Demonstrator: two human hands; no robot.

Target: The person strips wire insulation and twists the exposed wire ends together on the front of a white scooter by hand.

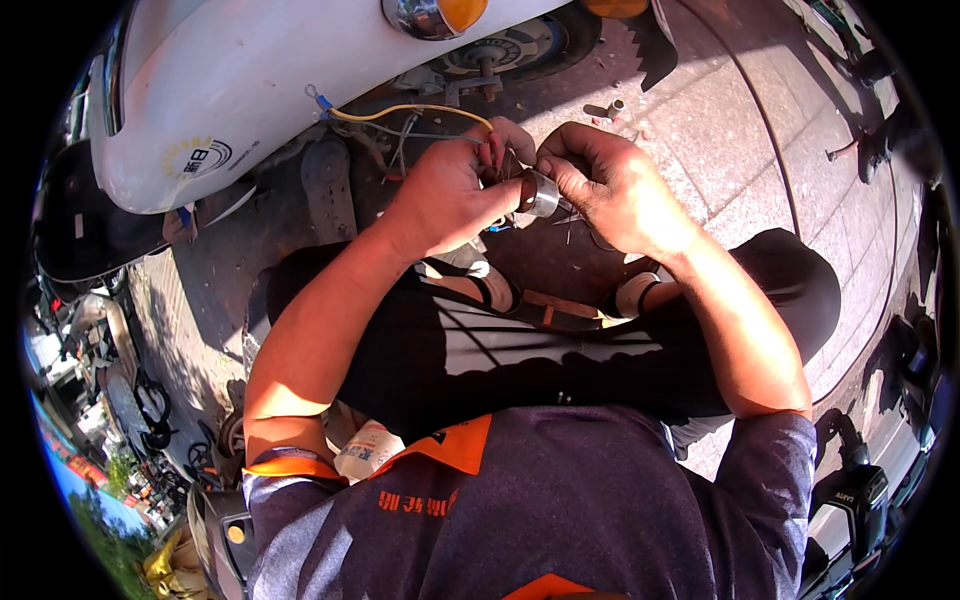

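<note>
My left hand [450, 190] and my right hand [605, 185] meet in front of me, just below the rear of a white scooter [250, 80]. A small metal cylinder [541, 193], like a roll or sleeve, sits between them, pressed against my left hand. My left fingers pinch thin wires [480, 135], and a yellow wire [410, 110] with a blue end runs from there up to the scooter. The fingertips of my right hand pinch close to the same wires, beside the cylinder. Whatever lies between the fingers is hidden.
The scooter's rear wheel [510, 45] and an orange lamp [445, 15] are at the top. Paved ground [720, 130] with small loose parts lies ahead, crossed by a dark cable [770, 130]. My knees and sandals are below the hands. Clutter and another vehicle [880, 470] stand at the sides.
</note>
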